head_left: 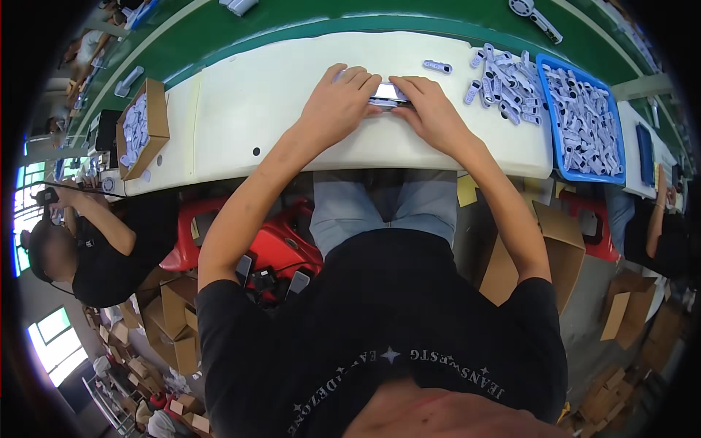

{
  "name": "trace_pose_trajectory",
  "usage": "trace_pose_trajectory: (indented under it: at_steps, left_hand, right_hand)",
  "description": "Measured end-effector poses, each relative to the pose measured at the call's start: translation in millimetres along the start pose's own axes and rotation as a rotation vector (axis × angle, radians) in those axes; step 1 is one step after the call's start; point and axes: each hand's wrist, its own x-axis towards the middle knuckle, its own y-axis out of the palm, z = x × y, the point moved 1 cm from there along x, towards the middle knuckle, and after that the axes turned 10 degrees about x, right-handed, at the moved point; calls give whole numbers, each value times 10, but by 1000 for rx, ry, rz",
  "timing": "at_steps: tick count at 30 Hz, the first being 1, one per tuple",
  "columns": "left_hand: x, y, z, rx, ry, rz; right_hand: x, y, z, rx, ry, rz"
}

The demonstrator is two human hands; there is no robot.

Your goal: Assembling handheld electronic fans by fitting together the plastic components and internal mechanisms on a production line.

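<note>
Block with a shiny, pale rectangular top (387, 91) sits over the long white tabletop (248, 95), pinched at its ends between the bare left hand (337, 106) and bare right hand (432, 109), fingers bent. Beyond the right hand lies one oblong pale-lilac plastic piece (438, 66); farther right, a loose heap of similar pieces (507, 84) lies beside a blue rectangular plastic basket (595, 177) full of them. Far left stands an open brown cardboard box (157, 109).

Pale lettering (427, 356), set between star shapes (391, 355), is being displayed in an arc on the black T-shirt (380, 299), near its neck edge.
</note>
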Motion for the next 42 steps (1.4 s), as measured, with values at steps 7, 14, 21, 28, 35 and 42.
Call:
trace_pose_trajectory:
  at_steps: [7, 14, 21, 28, 35, 42]
  left_hand:
    - [32, 36, -123, 2, -134, 106]
    - [52, 32, -103, 164, -16, 116]
    - [78, 21, -29, 59, 8, 42]
    - [82, 45, -28, 127, 25, 43]
    - [146, -20, 17, 79, 21, 211]
    - [143, 63, -3, -41, 1, 125]
  right_hand:
    - [9, 112, 36, -219, -80, -57]
    - [89, -46, -6, -144, -73, 49]
    - [90, 40, -43, -49, -71, 33]
    - [95, 80, -46, -210, -130, -20]
    - [113, -139, -42, 79, -23, 82]
    - [80, -22, -7, 20, -44, -70]
